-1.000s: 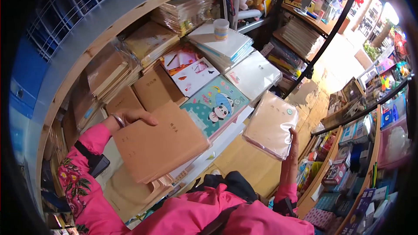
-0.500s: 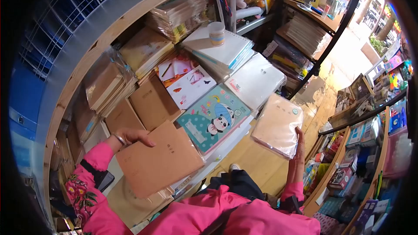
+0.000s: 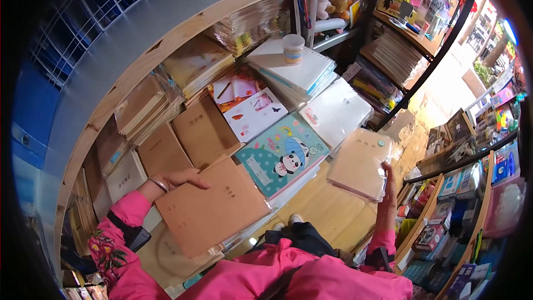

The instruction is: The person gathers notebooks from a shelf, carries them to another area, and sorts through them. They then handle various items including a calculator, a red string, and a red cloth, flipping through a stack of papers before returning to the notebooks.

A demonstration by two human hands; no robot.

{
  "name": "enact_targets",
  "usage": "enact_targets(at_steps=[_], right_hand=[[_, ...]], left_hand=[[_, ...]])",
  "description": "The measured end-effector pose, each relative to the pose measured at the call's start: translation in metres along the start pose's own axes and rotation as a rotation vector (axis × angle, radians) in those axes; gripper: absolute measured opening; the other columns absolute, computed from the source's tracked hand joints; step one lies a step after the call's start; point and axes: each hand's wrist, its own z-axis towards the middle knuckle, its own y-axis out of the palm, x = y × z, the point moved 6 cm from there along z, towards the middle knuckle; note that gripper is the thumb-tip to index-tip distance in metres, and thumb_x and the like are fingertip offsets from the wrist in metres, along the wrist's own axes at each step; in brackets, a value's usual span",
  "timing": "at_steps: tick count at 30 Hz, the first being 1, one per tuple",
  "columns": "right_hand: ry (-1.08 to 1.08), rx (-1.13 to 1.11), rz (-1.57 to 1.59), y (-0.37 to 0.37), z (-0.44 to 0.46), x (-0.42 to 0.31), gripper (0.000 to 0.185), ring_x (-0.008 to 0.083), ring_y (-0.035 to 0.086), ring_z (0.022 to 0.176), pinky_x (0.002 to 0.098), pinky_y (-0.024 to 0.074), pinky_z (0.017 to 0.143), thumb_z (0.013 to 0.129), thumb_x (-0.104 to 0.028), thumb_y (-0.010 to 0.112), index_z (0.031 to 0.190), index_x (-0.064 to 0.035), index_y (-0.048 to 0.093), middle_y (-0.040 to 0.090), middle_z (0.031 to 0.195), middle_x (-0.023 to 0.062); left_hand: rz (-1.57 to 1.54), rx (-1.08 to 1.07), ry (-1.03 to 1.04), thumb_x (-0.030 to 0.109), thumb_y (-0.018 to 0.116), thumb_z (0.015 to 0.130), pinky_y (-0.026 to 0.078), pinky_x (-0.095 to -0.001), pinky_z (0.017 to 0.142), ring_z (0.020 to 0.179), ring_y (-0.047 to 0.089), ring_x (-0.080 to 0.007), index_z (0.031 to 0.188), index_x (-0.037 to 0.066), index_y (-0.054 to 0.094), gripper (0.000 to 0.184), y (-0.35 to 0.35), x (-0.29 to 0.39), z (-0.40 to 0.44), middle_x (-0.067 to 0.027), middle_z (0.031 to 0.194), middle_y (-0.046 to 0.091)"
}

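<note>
My left hand grips the left edge of an orange-brown exercise book, thumb on the cover and fingers hidden beneath. This book is over the near part of the shelf, partly covering other books. My right hand holds a pack of light tan exercise books in clear plastic wrap by its right edge, above the wooden floor. Between the two lies a green notebook with a panda. Beyond it are a white notebook with butterflies and a brown notebook.
A small lidded tub stands on a pile of white notebooks. Stacked wrapped books line the back under a wooden-edged metal shelf. On the right are shelves of boxed goods; wooden floor lies between.
The whole scene has shifted slightly right in view as the camera turned. The wrapped pack in my right hand has tilted a little, and its glare has lessened. Both hands keep their hold.
</note>
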Motion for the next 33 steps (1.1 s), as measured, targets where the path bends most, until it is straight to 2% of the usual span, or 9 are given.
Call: enact_targets(at_steps=[2, 12, 18, 23, 24, 26, 29, 30, 33], right_hand=[[-0.097, -0.004, -0.077, 0.01, 0.002, -0.015, 0.046, 0.018, 0.063, 0.087, 0.0295, 0.0517, 0.078, 0.082, -0.033, 0.065, 0.115, -0.0027, 0.054, 0.063, 0.102, 0.0084], [-0.048, 0.021, -0.125, 0.018, 0.006, -0.022, 0.048, 0.0184, 0.061, 0.086, 0.0304, 0.0506, 0.077, 0.08, -0.036, 0.066, 0.114, -0.0035, 0.055, 0.061, 0.101, 0.0076], [-0.001, 0.015, -0.146, 0.005, 0.011, -0.012, 0.053, 0.0193, 0.06, 0.091, 0.0298, 0.0485, 0.081, 0.082, -0.038, 0.063, 0.119, -0.0023, 0.054, 0.061, 0.104, 0.0079], [-0.063, 0.152, -0.192, -0.039, 0.026, -0.001, 0.051, 0.0201, 0.06, 0.092, 0.03, 0.0483, 0.081, 0.082, -0.037, 0.061, 0.119, -0.0038, 0.054, 0.061, 0.105, 0.0083], [-0.152, 0.155, -0.25, -0.085, 0.056, -0.002, 0.05, 0.0206, 0.06, 0.091, 0.0306, 0.0489, 0.08, 0.082, -0.037, 0.061, 0.118, -0.0039, 0.054, 0.062, 0.104, 0.0084], [-0.133, 0.135, -0.217, -0.085, 0.05, 0.003, 0.049, 0.0213, 0.061, 0.09, 0.0306, 0.0496, 0.08, 0.082, -0.036, 0.061, 0.118, -0.0041, 0.054, 0.062, 0.104, 0.0088], [-0.04, 0.147, -0.187, 0.011, -0.021, 0.004, 0.047, 0.0204, 0.059, 0.09, 0.0309, 0.0482, 0.082, 0.079, -0.034, 0.066, 0.113, -0.0038, 0.056, 0.062, 0.103, 0.0085], [-0.087, 0.212, -0.258, 0.015, -0.03, -0.005, 0.046, 0.0203, 0.06, 0.087, 0.0306, 0.049, 0.08, 0.079, -0.034, 0.066, 0.113, -0.0036, 0.056, 0.063, 0.101, 0.0084], [-0.04, 0.068, -0.07, -0.012, 0.0, 0.002, 0.045, 0.0186, 0.062, 0.085, 0.0293, 0.0502, 0.078, 0.081, -0.033, 0.065, 0.113, -0.0025, 0.056, 0.064, 0.1, 0.0078]], left_hand=[[-0.01, -0.014, 0.0, 0.014, 0.069, 0.08, 0.051, -0.0293, 0.081, 0.095, 0.063, -0.0151, 0.12, -0.004, 0.052, 0.047, -0.009, -0.009, 0.009, -0.0102, 0.105, 0.064], [0.015, -0.051, 0.032, 0.02, 0.067, 0.082, 0.052, -0.0292, 0.078, 0.091, 0.062, -0.0126, 0.115, -0.003, 0.057, 0.041, -0.02, -0.013, 0.012, -0.0084, 0.103, 0.064], [0.123, -0.067, -0.063, 0.027, 0.067, 0.084, 0.049, -0.0288, 0.085, 0.099, 0.06, -0.0153, 0.125, -0.004, 0.048, 0.055, -0.009, -0.001, 0.005, -0.0111, 0.114, 0.06], [0.364, -0.03, -0.07, 0.037, 0.061, 0.089, 0.046, -0.0262, 0.088, 0.106, 0.054, -0.0111, 0.128, -0.002, 0.047, 0.057, -0.011, -0.008, -0.019, -0.0091, 0.12, 0.057], [0.426, -0.045, -0.045, 0.037, 0.061, 0.089, 0.046, -0.0257, 0.089, 0.106, 0.053, -0.0104, 0.128, -0.002, 0.046, 0.057, -0.015, -0.011, -0.028, -0.0083, 0.12, 0.057], [0.457, -0.027, -0.023, 0.036, 0.063, 0.088, 0.045, -0.0273, 0.092, 0.107, 0.055, -0.0122, 0.13, -0.002, 0.045, 0.06, -0.027, -0.025, -0.051, -0.0088, 0.121, 0.057], [0.178, 0.126, 0.107, 0.016, 0.067, 0.084, 0.043, -0.0273, 0.095, 0.108, 0.055, -0.0133, 0.128, -0.001, 0.047, 0.052, -0.014, -0.031, -0.067, -0.0073, 0.119, 0.058], [0.033, 0.143, 0.104, 0.01, 0.068, 0.082, 0.042, -0.0273, 0.095, 0.107, 0.055, -0.0137, 0.127, -0.001, 0.048, 0.051, -0.01, -0.035, -0.062, -0.0067, 0.118, 0.058], [-0.003, 0.204, 0.183, 0.008, 0.069, 0.08, 0.043, -0.0269, 0.093, 0.105, 0.056, -0.0133, 0.125, -0.002, 0.05, 0.05, 0.009, -0.021, -0.061, -0.0062, 0.115, 0.059]])
